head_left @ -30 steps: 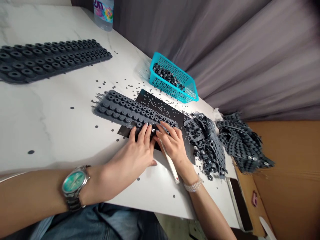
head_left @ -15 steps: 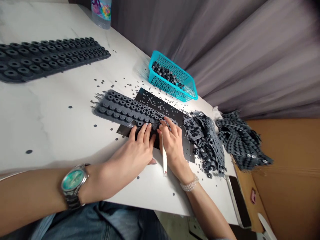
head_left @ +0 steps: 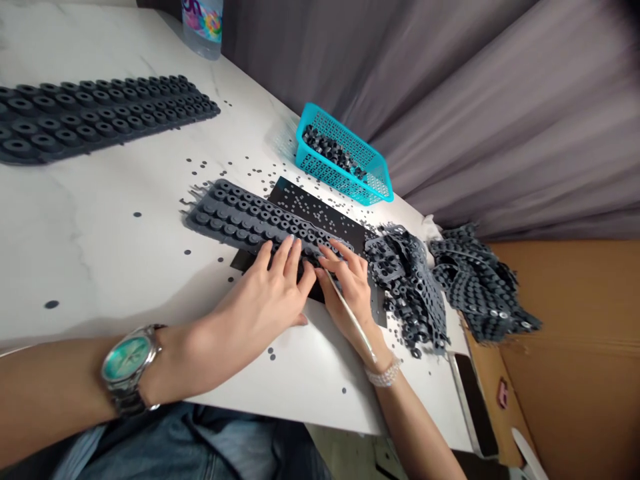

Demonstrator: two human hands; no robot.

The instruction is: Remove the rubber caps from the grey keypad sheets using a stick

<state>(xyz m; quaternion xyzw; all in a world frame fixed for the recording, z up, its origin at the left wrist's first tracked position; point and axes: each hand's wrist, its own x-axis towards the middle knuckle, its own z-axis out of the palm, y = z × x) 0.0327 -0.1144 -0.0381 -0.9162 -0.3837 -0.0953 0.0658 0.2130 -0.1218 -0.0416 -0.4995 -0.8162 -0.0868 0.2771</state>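
Note:
A dark grey rubber sheet (head_left: 240,212) with rows of ring-shaped bumps lies at a slant over a black mat (head_left: 320,210). My left hand (head_left: 265,283) rests on the sheet's near edge, fingers spread and tips pressing down; its thumb reaches toward my right hand. My right hand (head_left: 347,287) pinches a thin white stick-like tool (head_left: 356,320), which slants back over the wrist. The tool's working end is hidden by the fingers at the sheet's near edge. Small dark discs are scattered over the mat and the table.
A turquoise basket (head_left: 345,181) holding small dark rings stands behind the mat. To the right lie loose rings (head_left: 413,320) with used sheets, and another sheet heap (head_left: 483,287). A second bumped sheet (head_left: 100,120), a bottle (head_left: 203,30) and a phone (head_left: 473,403) are around the table.
The white tool has swung from nearly upright to slanting along my right wrist. My left hand and wrist have shifted slightly left, with the fingers further over the sheet's edge.

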